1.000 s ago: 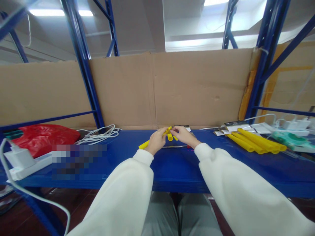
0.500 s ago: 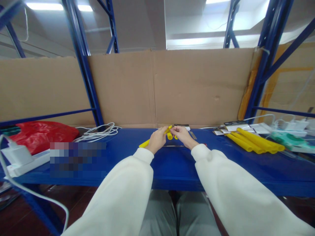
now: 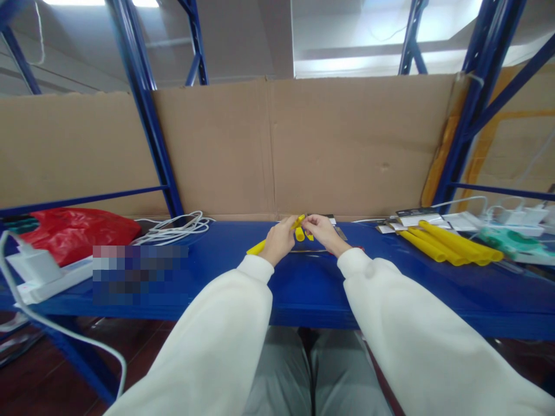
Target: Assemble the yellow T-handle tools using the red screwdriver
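Note:
Over the blue table, my left hand (image 3: pixel 280 240) is closed around a yellow tube (image 3: pixel 256 248), whose ends stick out at lower left and upper right of the hand. My right hand (image 3: pixel 321 230) has its fingers pinched close to the tube's upper right end; what lies between the fingertips is too small to make out. Just beyond and between the hands are short yellow pieces (image 3: pixel 299 234). A thin strip (image 3: pixel 309 251) lies on the table between my wrists.
Several yellow tubes (image 3: pixel 451 245) lie at the right beside cards (image 3: pixel 414 218) and a green-and-white packet (image 3: pixel 514 242). At the left are a red plastic bag (image 3: pixel 82 231), a white coiled cable (image 3: pixel 182 228) and a power strip (image 3: pixel 65 280). A cardboard panel (image 3: pixel 217 150) stands behind.
The view has shifted slightly. Both hands keep nearly the same place and hold, with small finger movements at the end of the yellow tube.

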`<action>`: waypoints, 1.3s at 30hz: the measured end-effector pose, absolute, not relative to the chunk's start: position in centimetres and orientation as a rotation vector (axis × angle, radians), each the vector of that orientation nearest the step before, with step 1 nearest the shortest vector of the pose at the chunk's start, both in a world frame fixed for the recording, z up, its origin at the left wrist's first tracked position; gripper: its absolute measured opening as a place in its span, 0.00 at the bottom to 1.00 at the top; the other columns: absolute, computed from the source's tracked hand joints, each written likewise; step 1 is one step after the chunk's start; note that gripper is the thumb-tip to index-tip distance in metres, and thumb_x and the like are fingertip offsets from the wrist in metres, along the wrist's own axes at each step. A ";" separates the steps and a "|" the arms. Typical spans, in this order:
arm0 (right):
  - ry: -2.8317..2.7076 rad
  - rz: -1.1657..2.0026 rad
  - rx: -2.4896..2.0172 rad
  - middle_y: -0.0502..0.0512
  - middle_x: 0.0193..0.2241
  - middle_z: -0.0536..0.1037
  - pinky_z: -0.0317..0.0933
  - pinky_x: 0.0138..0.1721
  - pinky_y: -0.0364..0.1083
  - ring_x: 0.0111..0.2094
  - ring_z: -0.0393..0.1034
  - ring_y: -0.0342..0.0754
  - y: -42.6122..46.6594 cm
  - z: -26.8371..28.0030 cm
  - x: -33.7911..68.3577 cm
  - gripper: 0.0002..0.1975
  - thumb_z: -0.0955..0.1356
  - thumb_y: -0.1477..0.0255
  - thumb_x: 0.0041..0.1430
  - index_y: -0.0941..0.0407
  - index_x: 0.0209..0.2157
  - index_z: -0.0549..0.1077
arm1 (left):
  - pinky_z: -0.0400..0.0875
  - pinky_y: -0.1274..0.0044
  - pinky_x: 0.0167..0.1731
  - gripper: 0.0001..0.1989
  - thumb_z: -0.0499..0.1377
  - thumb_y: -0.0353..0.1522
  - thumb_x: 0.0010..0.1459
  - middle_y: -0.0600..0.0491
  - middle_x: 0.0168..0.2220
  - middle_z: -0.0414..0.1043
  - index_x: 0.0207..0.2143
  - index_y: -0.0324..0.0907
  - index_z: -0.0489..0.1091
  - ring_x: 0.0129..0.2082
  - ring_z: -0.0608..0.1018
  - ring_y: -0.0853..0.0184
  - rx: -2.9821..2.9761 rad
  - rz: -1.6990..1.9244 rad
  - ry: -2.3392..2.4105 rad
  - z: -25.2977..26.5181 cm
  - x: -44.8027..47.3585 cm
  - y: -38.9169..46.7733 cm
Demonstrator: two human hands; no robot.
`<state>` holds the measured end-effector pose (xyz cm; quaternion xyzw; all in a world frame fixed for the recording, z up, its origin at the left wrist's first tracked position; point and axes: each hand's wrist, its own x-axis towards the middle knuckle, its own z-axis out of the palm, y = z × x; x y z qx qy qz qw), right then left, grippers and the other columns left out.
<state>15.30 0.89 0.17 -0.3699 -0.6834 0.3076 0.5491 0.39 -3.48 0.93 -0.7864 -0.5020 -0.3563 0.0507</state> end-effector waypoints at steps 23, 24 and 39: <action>-1.992 0.036 -2.091 0.62 0.40 0.80 0.59 0.54 0.57 0.52 0.68 0.61 3.1 1.2 23.1 0.07 0.68 0.77 0.51 0.56 0.30 0.79 | 0.70 0.74 0.48 0.19 0.58 0.24 0.57 0.48 0.49 0.78 0.50 0.45 0.71 0.51 0.78 0.59 -2.129 -1.437 -1.740 0.9 -1.4 -2.2; -2.007 0.025 -2.097 0.63 0.41 0.79 0.58 0.55 0.57 0.54 0.67 0.61 3.3 1.1 22.9 0.08 0.68 0.77 0.52 0.56 0.32 0.80 | 0.70 0.73 0.48 0.19 0.58 0.23 0.57 0.48 0.49 0.78 0.50 0.45 0.72 0.50 0.78 0.60 -2.140 -1.446 -1.726 0.8 -1.4 -2.2; -1.996 -0.082 -2.180 0.64 0.50 0.76 0.55 0.57 0.58 0.58 0.61 0.60 3.6 0.6 22.4 0.15 0.64 0.75 0.59 0.56 0.44 0.79 | 0.72 0.72 0.48 0.16 0.60 0.23 0.55 0.48 0.45 0.79 0.46 0.44 0.73 0.48 0.79 0.60 -2.226 -1.519 -1.615 0.6 -1.1 -1.8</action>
